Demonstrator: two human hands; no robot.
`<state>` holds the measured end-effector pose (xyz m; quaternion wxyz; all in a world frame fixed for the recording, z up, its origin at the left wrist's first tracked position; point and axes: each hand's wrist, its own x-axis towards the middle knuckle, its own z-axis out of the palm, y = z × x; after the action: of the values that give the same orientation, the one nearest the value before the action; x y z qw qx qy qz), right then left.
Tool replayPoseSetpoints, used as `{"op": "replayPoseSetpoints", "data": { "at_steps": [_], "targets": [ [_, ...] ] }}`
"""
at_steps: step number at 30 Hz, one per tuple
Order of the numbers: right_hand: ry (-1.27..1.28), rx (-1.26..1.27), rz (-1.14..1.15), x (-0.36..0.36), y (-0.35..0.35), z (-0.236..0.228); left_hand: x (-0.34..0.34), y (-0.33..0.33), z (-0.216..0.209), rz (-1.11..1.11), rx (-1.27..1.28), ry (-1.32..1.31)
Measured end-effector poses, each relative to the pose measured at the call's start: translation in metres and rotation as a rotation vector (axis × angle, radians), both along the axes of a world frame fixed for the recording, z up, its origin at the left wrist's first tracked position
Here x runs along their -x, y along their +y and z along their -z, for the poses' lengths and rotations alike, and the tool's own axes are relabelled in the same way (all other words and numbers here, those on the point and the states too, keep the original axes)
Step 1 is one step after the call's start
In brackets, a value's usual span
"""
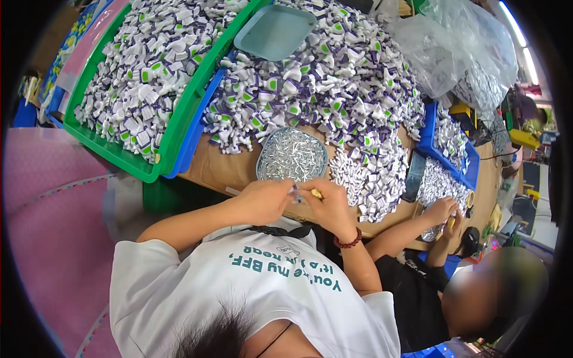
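Observation:
My left hand (271,198) is closed in a pinch on a small white-and-purple plastic part (294,192), mostly hidden by the fingers. Close against it, my right hand (332,206) has its fingers pinched together at the same part; whatever lies between them is too small to make out. Something yellow (317,193) shows at the right fingers, perhaps a finger cover. Just beyond both hands sits a round tray (259,170) full of small silver metal pins (293,154). White-and-purple plastic pieces with green patches (346,77) are heaped behind it.
At the left stands a green crate (113,156) full of similar pieces, beside a blue crate edge (190,146). A grey tray (274,33) lies on the heap. To the right, a co-worker's hands (444,215) work near blue bins (427,143). Clear plastic bags (459,42) hang over the far right.

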<state>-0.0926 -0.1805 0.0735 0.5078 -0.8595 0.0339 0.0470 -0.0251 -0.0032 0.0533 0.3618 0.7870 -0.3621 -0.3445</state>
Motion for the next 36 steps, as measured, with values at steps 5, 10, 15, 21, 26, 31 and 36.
{"op": "replayPoseSetpoints", "data": {
  "at_steps": [5,10,15,21,26,31,36],
  "targets": [
    [-0.028,-0.036,-0.026,0.004,-0.002,0.004,-0.004,-0.004,-0.007,0.128,-0.024,0.172],
    [-0.004,0.078,0.030,0.001,0.004,0.006,0.001,-0.008,0.021,-0.011,0.050,0.140],
    [-0.145,0.186,0.061,-0.016,-0.010,-0.007,-0.025,-0.005,0.012,-0.348,0.283,0.787],
    [0.211,-0.043,-0.174,-0.010,0.005,-0.010,-0.034,0.002,-0.018,-0.597,0.331,1.086],
    [0.025,0.033,-0.201,-0.011,0.011,0.008,-0.031,0.004,0.000,-0.507,0.350,1.003],
    [0.128,-0.137,-0.132,-0.013,0.012,-0.012,-0.029,0.000,0.009,-0.545,0.341,0.926],
    [0.238,-0.241,-0.161,-0.016,0.013,-0.003,-0.030,0.002,-0.006,-0.353,0.312,0.791]
  ]
}}
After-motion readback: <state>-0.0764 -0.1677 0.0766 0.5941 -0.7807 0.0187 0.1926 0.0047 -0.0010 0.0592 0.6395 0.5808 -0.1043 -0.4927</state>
